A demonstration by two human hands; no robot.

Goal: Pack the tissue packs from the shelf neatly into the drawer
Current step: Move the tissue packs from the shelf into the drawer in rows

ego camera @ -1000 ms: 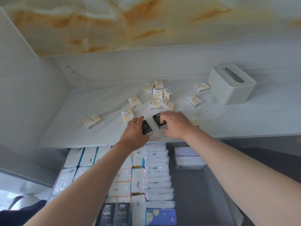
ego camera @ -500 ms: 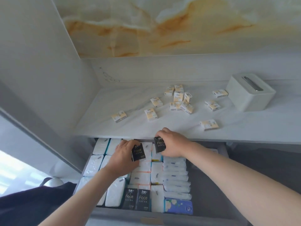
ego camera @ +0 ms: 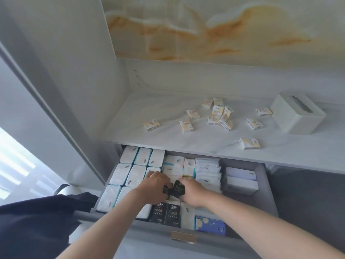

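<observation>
Both hands are down inside the open grey drawer. My left hand grips a small black tissue pack, mostly hidden by my fingers. My right hand holds a second black pack, tilted, touching the first. They hover just behind two black packs standing in the drawer's front row. White packs fill the drawer's left and middle. Several cream and white packs lie scattered on the white shelf above.
A white tissue box stands at the shelf's right. A blue flowered pack sits at the drawer's front, two white boxes at its right with bare grey floor in front of them. A dark garment hangs at lower left.
Both hands carried the black packs from the shelf's front edge down into the drawer, lowering them toward the front row. The view tilted downward and left.
</observation>
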